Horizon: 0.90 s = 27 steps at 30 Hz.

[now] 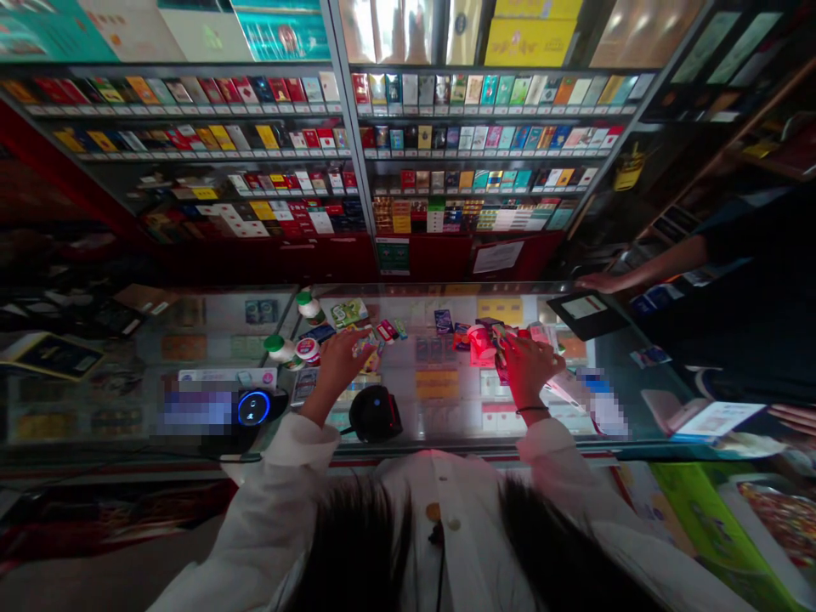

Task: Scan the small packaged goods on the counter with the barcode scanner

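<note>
My left hand (pixel 344 357) reaches over the glass counter (pixel 446 399) with its fingers curled round a small colourful packet (pixel 370 344). My right hand (pixel 529 364) rests further right, fingers closed on a small red pack (pixel 503 348) among several loose packs. A pink-red packet (pixel 479 344) lies just left of it. Two white bottles with green caps (pixel 309 306) (pixel 279 347) stand left of my left hand. A round red-and-white tin (pixel 308 349) sits close by.
A black scanner (pixel 375 414) and a speaker with a blue ring (pixel 253 408) sit at the counter's near edge. Another person's arm (pixel 643 272) rests on the counter at the right beside a black tablet (pixel 586 313). Shelves of cigarette packs (pixel 484 136) fill the back wall.
</note>
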{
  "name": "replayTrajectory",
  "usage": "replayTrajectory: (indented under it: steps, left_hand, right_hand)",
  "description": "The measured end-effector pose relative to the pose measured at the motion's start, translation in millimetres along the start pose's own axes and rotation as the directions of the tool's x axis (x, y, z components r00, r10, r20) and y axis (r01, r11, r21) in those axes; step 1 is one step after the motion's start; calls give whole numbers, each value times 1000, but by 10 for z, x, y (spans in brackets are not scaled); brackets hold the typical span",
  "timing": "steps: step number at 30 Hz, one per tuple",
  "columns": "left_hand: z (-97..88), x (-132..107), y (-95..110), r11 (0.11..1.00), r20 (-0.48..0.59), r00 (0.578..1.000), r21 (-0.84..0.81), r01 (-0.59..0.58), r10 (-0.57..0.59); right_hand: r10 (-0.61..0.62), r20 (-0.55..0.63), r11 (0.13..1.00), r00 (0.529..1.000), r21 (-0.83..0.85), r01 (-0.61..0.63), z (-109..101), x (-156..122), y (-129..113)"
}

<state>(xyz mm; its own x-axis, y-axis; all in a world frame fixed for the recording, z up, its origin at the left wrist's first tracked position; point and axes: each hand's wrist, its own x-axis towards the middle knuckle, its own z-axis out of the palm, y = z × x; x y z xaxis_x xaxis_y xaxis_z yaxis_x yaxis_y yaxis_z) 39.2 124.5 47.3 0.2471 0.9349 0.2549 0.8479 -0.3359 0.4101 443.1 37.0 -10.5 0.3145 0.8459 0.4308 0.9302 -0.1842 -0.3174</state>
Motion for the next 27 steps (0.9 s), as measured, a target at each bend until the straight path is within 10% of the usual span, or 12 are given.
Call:
replayTrajectory:
  steps: [3, 12, 19, 27]
  left_hand:
    - [0, -6, -185, 989, 15, 994, 110, 103, -105]
    - [220, -52, -445, 928, 223, 952, 353, 121, -209]
    - [489, 7, -375, 885, 232, 928, 433, 170, -291]
    - [704, 155, -225, 868, 213, 947, 484, 112, -240]
  right_hand:
    - [119, -88, 992, 989, -34, -122, 88, 34, 140]
    - [-37, -11, 987, 999, -154, 35, 225, -104, 102]
    - [-66, 83, 977, 994, -195, 81, 223, -220, 119]
    - [-21, -73, 981, 997, -194, 7, 103, -276, 61]
